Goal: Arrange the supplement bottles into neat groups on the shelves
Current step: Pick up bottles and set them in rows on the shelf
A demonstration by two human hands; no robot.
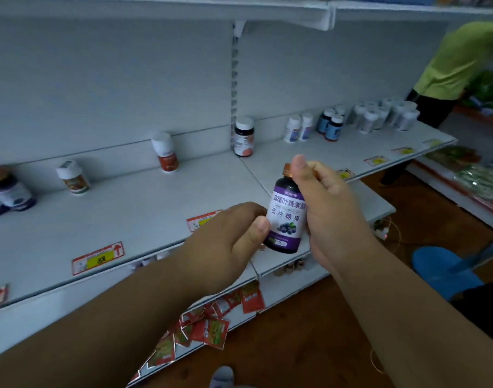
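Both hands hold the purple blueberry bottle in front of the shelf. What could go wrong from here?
1. The purple bottle is held in the air past the shelf edge by the left hand and right hand; a slip would likely send it to the floor.
2. The lone bottles stand far apart; the red-labelled bottle looks tilted, so a reaching arm might topple it.

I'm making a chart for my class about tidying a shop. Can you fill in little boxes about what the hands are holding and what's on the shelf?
held item: purple-label blueberry bottle, upright, in front of the shelf
left hand: grips the bottle's lower side
right hand: wraps the bottle's top, thumb by its copper-coloured cap
far left of shelf: matching purple-label bottles
middle of shelf: three single bottles, spaced apart
right of shelf: grouped white-capped bottles
shelf edge: red and yellow price tags
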